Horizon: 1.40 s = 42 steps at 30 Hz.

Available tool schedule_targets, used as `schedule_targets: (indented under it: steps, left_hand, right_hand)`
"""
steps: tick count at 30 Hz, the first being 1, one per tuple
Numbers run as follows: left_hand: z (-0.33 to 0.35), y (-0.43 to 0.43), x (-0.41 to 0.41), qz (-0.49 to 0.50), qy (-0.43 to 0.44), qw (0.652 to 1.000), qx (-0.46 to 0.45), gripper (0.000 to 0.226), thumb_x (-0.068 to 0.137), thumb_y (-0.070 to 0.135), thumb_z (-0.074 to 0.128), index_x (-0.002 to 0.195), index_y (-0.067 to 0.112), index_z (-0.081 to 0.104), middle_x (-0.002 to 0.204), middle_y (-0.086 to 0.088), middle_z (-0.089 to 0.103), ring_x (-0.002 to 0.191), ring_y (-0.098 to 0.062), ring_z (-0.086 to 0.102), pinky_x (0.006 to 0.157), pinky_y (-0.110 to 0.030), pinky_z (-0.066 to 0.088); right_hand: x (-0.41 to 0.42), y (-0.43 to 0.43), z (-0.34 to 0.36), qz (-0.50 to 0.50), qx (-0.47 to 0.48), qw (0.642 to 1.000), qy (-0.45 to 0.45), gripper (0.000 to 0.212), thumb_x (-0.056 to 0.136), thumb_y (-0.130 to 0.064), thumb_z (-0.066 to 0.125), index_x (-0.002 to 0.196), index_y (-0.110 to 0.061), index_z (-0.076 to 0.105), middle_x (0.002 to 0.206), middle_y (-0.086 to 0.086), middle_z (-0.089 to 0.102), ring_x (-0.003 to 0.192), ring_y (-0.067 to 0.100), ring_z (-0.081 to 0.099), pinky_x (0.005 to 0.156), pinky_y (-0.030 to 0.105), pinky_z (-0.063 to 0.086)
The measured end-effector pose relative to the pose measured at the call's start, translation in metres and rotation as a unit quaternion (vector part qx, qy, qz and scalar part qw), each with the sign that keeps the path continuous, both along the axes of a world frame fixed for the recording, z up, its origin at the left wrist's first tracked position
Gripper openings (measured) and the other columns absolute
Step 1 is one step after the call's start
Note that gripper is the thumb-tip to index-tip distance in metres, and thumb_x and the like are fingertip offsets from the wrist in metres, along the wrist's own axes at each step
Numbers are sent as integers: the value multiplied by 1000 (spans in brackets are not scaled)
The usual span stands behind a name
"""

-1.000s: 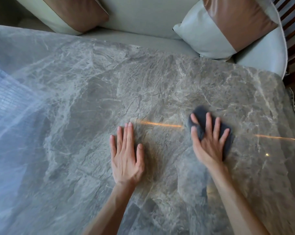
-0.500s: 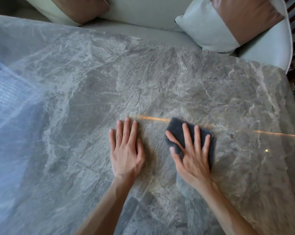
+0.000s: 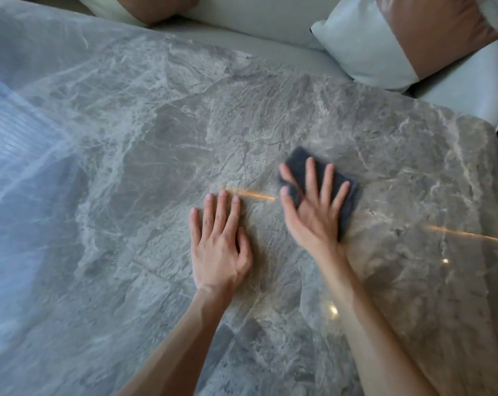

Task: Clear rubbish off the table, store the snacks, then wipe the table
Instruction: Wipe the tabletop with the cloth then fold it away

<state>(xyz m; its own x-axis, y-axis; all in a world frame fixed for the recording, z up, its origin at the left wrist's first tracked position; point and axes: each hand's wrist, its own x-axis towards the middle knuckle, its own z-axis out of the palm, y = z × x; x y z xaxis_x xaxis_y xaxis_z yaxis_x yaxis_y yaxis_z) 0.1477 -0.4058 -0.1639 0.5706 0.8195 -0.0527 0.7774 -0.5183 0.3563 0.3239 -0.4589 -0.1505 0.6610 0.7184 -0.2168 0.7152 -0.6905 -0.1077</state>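
Note:
A dark grey cloth (image 3: 347,201) lies flat on the grey marble table (image 3: 162,144), right of the middle. My right hand (image 3: 313,207) presses down on the cloth with straight, spread fingers and covers most of it; the hand is a little blurred. My left hand (image 3: 217,247) rests flat on the bare table just left of the cloth, fingers straight and close together. No rubbish or snacks show on the table.
A pale sofa (image 3: 270,15) runs along the table's far edge, with a white and brown cushion (image 3: 399,41) at the right and another cushion (image 3: 145,7) at the top. A bright window reflection (image 3: 19,155) covers the table's left side.
My right hand slid the cloth left towards my left hand, then back to the right and slightly away. My left hand stayed flat in the same spot.

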Motion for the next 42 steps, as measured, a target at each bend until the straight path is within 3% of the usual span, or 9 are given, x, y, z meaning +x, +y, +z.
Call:
schedule_targets:
  steps: [6,10,15,19,25,29,33,37,42]
  left_hand:
    - [0,2,0,-4,-4,1000,10,65,88,32,42,151,28,26,161,3,21,151,-17,9,122,-48,11]
    - [2,0,2,-8,-5,1000,7,66,88,32,42,151,27,26,161,3,20,152,-18,9,122,-49,11]
    - [2,1,3,-5,2,1000,2,64,89,32,40,151,26,26,161,3,20,152,-19,8,122,-49,10]
    - [2,2,2,-3,3,1000,-2,63,90,34,37,152,27,25,162,3,18,152,-17,7,123,-48,8]
    - [9,2,0,-14,18,1000,-12,68,87,33,41,152,26,23,162,2,16,152,-18,7,122,-50,10]
    - [9,1,3,-15,20,1000,-13,68,86,33,39,152,25,26,161,1,19,151,-20,9,122,-50,10]
    - [9,2,5,-11,23,1000,-15,68,86,33,39,152,26,24,162,2,17,152,-20,7,122,-50,9]
    - [8,0,4,-6,22,1000,-14,67,88,32,39,152,27,22,162,3,15,152,-18,5,123,-48,7]
    - [5,1,2,-12,19,1000,-13,64,90,33,34,153,28,21,163,3,15,152,-18,5,123,-46,5]
  right_hand:
    - [-40,-119,2,149,-19,989,10,50,97,-54,18,148,-54,14,165,-8,6,152,27,3,118,62,6]
    - [16,-135,6,-7,-37,999,11,50,96,-56,5,146,-58,6,165,-11,2,153,18,-4,120,57,1]
    - [83,-42,0,-209,-32,977,34,49,96,-57,7,143,-60,-5,165,-5,-5,151,28,-14,115,66,-7]
    - [17,16,-7,-37,-15,999,-5,54,94,-57,11,147,-55,2,165,0,2,151,35,-6,115,68,-3]
    - [-53,-121,8,152,-43,987,13,53,97,-52,21,149,-51,12,165,-3,5,152,33,3,115,67,10]
    - [27,-138,13,-19,-76,997,13,53,95,-55,9,147,-55,2,165,-6,2,152,25,-4,118,62,4]
    - [93,-38,7,-182,-42,982,23,51,99,-53,15,147,-55,0,165,-2,-8,150,32,-16,113,69,-4]
    - [63,32,-1,-23,-22,999,3,54,96,-53,19,148,-54,2,165,-1,-7,149,39,-15,111,72,-6]
    - [-11,-38,-6,197,26,979,-35,62,91,-54,34,148,-53,10,165,-3,4,150,40,-2,111,73,6]
